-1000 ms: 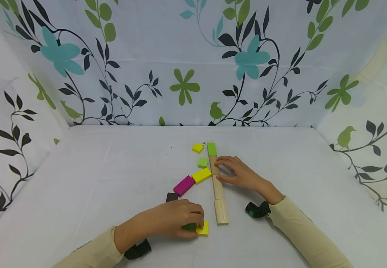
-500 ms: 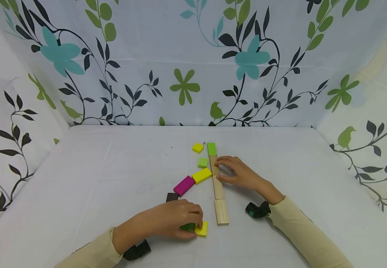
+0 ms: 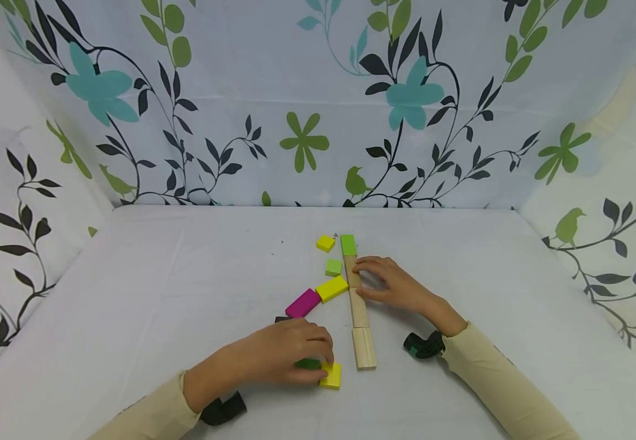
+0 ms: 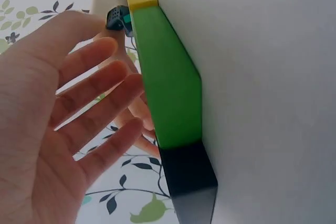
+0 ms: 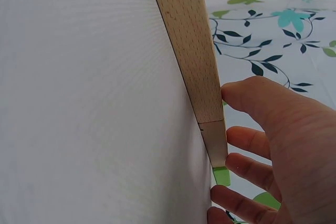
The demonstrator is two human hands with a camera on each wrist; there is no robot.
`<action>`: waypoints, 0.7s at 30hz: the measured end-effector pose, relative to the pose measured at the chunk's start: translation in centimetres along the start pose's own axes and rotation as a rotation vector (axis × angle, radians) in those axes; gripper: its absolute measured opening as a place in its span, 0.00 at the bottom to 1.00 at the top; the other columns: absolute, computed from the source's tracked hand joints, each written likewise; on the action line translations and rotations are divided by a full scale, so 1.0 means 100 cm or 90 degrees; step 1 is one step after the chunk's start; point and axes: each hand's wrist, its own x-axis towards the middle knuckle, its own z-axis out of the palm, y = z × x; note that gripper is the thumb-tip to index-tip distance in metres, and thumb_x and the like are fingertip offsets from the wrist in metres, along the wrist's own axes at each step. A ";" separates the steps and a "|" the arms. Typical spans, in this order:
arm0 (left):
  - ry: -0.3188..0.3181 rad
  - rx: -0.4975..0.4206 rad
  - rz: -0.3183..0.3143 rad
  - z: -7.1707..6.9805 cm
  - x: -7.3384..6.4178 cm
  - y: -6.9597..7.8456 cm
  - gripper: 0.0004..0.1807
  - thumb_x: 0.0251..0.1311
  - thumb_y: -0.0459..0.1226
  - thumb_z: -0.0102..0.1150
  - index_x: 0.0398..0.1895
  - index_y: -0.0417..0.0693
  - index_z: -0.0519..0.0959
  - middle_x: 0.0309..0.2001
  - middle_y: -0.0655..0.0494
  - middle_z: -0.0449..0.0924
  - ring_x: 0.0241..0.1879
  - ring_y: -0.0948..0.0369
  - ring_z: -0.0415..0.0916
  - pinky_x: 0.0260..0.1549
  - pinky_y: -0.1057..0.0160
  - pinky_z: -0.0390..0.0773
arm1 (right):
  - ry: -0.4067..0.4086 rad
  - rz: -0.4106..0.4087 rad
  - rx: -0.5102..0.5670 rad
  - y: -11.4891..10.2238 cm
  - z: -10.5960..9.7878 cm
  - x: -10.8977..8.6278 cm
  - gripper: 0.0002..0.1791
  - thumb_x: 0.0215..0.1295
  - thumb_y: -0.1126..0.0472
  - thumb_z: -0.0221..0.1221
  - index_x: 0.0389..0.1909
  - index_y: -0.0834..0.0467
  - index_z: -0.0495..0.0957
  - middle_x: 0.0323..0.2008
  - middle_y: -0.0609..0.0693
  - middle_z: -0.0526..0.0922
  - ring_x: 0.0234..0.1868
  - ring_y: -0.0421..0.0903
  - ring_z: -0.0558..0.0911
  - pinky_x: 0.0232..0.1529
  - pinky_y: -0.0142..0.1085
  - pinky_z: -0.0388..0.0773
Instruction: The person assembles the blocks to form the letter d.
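Note:
My left hand point(image 3: 279, 351) hovers over a green block point(image 4: 170, 82) and a yellow block point(image 3: 331, 376), fingertips near the yellow one. In the left wrist view its fingers are spread and loosely bent, and grip nothing. The green block lies end to end between yellow and a black block point(image 4: 189, 169); the hand partly hides them in the head view. My right hand point(image 3: 392, 286) rests beside a straight row of plain wooden blocks point(image 3: 359, 308), thumb and fingertips touching its right side. A light green block point(image 3: 348, 244) tops that row.
A magenta block point(image 3: 303, 303) and a longer yellow block point(image 3: 331, 289) form a slanting line that meets the wooden row. A small light green block point(image 3: 333, 267) and a small yellow block point(image 3: 326, 243) lie left of the row. Patterned cloth point(image 3: 230, 73) stands behind the table.
The yellow block by my left hand has shifted slightly left, against the green one. My left hand has since risen slightly away from the green block. The right hand stays put.

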 end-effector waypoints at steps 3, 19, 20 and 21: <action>0.036 0.004 0.009 -0.002 -0.001 -0.004 0.07 0.64 0.44 0.61 0.41 0.54 0.81 0.42 0.65 0.79 0.43 0.69 0.75 0.48 0.74 0.74 | -0.001 0.005 0.003 -0.001 0.000 0.000 0.26 0.64 0.53 0.63 0.61 0.58 0.74 0.66 0.57 0.70 0.66 0.59 0.66 0.65 0.56 0.64; 0.133 -0.007 -0.061 -0.015 -0.001 -0.042 0.09 0.61 0.37 0.64 0.43 0.47 0.82 0.45 0.59 0.81 0.45 0.61 0.78 0.47 0.65 0.78 | 0.005 -0.009 0.004 0.000 0.000 -0.001 0.26 0.64 0.54 0.63 0.61 0.59 0.74 0.66 0.58 0.70 0.65 0.59 0.66 0.64 0.55 0.64; 0.132 -0.003 -0.071 -0.016 0.000 -0.044 0.09 0.61 0.37 0.64 0.43 0.47 0.82 0.45 0.58 0.81 0.45 0.61 0.78 0.47 0.64 0.79 | 0.005 -0.010 0.004 0.000 0.000 -0.001 0.26 0.64 0.54 0.63 0.61 0.59 0.74 0.66 0.58 0.70 0.65 0.59 0.66 0.64 0.55 0.64; 0.129 0.000 -0.080 -0.018 0.001 -0.046 0.09 0.61 0.37 0.64 0.44 0.47 0.82 0.45 0.57 0.81 0.45 0.61 0.78 0.47 0.64 0.79 | 0.005 -0.011 0.006 0.000 0.000 -0.001 0.26 0.64 0.54 0.63 0.61 0.59 0.74 0.66 0.58 0.70 0.66 0.59 0.66 0.64 0.55 0.64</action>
